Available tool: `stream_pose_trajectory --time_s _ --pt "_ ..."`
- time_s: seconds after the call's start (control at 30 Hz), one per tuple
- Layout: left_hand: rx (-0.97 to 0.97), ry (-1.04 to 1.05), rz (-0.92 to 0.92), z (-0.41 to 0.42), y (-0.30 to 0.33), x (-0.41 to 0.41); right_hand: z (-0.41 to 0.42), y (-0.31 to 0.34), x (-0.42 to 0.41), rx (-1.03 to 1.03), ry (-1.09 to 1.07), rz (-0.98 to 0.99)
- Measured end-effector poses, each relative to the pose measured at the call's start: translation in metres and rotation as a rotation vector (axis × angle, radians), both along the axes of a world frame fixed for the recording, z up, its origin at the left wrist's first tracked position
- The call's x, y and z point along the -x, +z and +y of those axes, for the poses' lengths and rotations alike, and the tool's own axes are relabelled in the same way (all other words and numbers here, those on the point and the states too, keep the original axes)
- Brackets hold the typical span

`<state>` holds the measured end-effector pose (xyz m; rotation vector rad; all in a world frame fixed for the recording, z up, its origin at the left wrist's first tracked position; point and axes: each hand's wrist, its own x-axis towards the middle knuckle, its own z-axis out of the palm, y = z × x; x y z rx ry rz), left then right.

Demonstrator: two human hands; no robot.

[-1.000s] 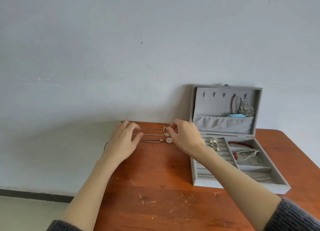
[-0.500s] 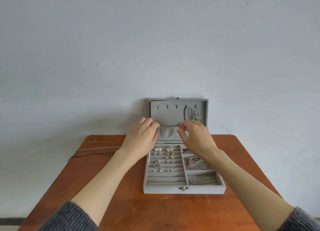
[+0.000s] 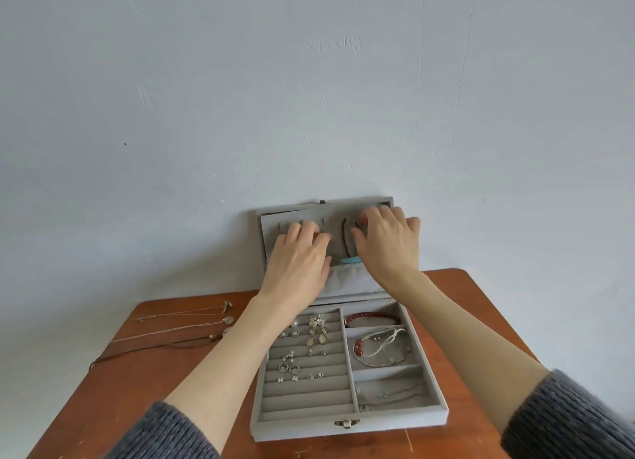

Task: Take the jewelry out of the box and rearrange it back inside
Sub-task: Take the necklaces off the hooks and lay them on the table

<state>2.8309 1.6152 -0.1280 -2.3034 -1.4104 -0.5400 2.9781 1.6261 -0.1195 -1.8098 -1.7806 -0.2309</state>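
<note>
Three necklaces (image 3: 182,324) lie on the table (image 3: 144,383) left of and nearer than the left hand (image 3: 297,262), well apart from it. Below both hands, the open box (image 3: 347,424) holds earrings (image 3: 316,335) in its left rows and bracelets (image 3: 372,319) on its right. The left hand rests with relaxed fingers against the upright lid (image 3: 268,224). The right hand (image 3: 388,245) reaches to the lid's hooks beside a hanging bead strand (image 3: 344,238); whether it grasps anything cannot be told.
</note>
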Motion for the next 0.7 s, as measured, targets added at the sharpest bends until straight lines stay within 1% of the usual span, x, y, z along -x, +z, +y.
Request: stream_pose_trajectory --time_s 0.17,0.3,0.47,0.57,0.7 --pt "-0.053 -0.021 -0.038 0.007 -0.003 0.0 0.009 0.001 0.005 -0.011 -0.024 0.052" --pt "0.021 0.002 -0.125 0.01 0.002 -0.006 0.008 0.009 0.003 -0.046 0.031 0.233" --pt "0.054 0.073 -0.314 0.012 0.014 -0.017 0.006 0.022 0.001 -0.029 0.07 0.31" --pt "0.056 0.065 -0.387 0.013 0.021 -0.024 0.007 0.025 0.002 -0.065 0.101 0.381" --pt "0.149 -0.01 -0.628 0.016 0.029 -0.032 0.008 0.04 0.0 -0.07 0.238 0.549"
